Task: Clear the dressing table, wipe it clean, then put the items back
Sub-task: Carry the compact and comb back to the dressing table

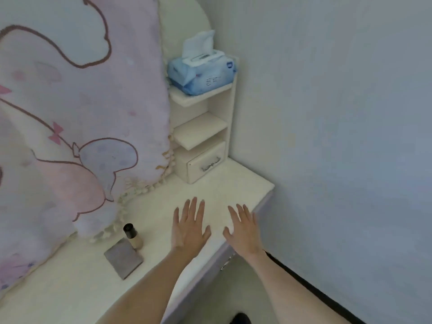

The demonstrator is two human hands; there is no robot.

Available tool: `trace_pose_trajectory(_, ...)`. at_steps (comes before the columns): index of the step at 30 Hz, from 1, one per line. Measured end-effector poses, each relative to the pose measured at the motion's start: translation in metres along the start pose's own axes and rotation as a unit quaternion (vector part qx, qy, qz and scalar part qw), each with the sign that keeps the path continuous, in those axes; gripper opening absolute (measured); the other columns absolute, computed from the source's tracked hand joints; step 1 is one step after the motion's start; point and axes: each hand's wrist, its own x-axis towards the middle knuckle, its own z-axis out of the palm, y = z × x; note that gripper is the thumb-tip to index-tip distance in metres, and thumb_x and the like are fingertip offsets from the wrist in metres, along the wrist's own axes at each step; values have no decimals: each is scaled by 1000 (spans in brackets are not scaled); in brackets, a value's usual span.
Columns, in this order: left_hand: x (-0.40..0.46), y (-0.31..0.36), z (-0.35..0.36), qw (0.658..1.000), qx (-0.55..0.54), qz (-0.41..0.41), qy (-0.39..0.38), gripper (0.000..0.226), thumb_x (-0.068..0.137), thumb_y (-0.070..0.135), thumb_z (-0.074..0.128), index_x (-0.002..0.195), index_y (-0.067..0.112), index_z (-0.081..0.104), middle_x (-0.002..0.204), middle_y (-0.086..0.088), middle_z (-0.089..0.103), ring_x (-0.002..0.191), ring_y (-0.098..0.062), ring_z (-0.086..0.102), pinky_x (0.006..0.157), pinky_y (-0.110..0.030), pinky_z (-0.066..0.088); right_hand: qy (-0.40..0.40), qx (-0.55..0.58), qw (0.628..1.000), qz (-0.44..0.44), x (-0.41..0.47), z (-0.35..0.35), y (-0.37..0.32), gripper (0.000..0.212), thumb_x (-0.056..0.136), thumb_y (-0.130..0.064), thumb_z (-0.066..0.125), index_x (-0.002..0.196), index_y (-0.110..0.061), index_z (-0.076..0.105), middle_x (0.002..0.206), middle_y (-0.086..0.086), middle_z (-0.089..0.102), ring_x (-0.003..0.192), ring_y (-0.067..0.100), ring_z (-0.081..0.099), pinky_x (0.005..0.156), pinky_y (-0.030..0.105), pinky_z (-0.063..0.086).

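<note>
On my far left a soft, plush blanket [77, 118] hangs over the back of the dressing table [70, 288], pale pink and lilac with brown-outlined cartoon shapes, small pink bows and a cream pom-pom fringe along its edge. The tabletop is a smooth, cream slab whose long axis runs from lower left to the upper-right corner against the wall [339, 113].

Next I see a flat, square, grey-brown compact [123, 258] lying on the top, 1 corner pointing toward me. Touching its far corner is a small bottle [133, 236] of beige liquid with a black cap, standing about upright.

My left hand [189, 228] is spread, fingers straight and pointing away toward the back corner, palm down over the tabletop; I cannot tell if it touches. My right hand [243, 230] is the same, spread flat over the table's right edge, holding nothing.

Behind them stands a cream shelf unit [230, 118] with 2 shelves and 1 small drawer [205, 163] with a metal handle. On the top shelf sits a blue soft-pack of wet wipes [205, 76], lid open, 1 white wipe sticking up; its print is too blurred to read.
</note>
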Motion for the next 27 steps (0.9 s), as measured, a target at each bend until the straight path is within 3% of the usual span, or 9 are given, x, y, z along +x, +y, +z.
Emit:
trace_pose_trajectory(3, 19, 66, -32, 994, 18, 107, 25, 65, 95, 48, 14, 147, 17, -7, 156, -6, -5, 143, -23, -2, 114, -45, 4, 72, -26, 991, 107, -39, -50, 50, 62, 91, -41, 44, 145, -18, 24, 153, 12, 24, 142, 28, 15, 115, 46, 11)
trace_pose_trajectory(8, -1, 209, -83, 965, -16, 250, 78, 70, 95, 50, 23, 147, 16, -7, 156, -7, -1, 142, -24, -2, 114, -45, 6, 179, -73, 945, 263, -140, -133, 139, 61, 93, -43, 37, 147, -23, 18, 156, 8, 11, 144, 26, 1, 115, 44, -1)
trace_pose_trajectory(15, -120, 427, -135, 866, -71, 477, 131, 68, 95, 50, 18, 147, 15, -10, 156, -8, -4, 142, -24, -2, 114, -45, 3, 261, -152, 840, 452, -349, -229, 234, 61, 93, -44, 36, 147, -23, 17, 156, 9, 10, 144, 27, 1, 114, 45, -2)
trace_pose_trajectory(19, -221, 532, -148, 797, -114, 577, 138, 66, 96, 48, 22, 147, 16, -4, 156, -9, 0, 142, -25, 1, 113, -45, 3, 240, -207, 774, 548, -485, -262, 268, 62, 89, -43, 38, 145, -19, 27, 153, 14, 22, 141, 30, 15, 113, 50, 13)
trace_pose_trajectory(22, -293, 595, -148, 754, -156, 627, 121, 66, 95, 45, 31, 148, 15, 6, 155, -11, 8, 142, -27, 7, 113, -48, 7, 259, -234, 720, 600, -578, -272, 285, 59, 78, -36, 51, 133, -14, 48, 139, 18, 45, 131, 34, 38, 105, 53, 29)
trace_pose_trajectory(27, -388, 665, -133, 682, -199, 699, 82, 66, 85, 34, 55, 141, 7, 33, 144, -18, 36, 133, -34, 31, 107, -51, 23, 268, -219, 651, 675, -695, -266, 309, 57, 81, -32, 55, 134, -14, 45, 142, 17, 41, 133, 34, 33, 107, 51, 27)
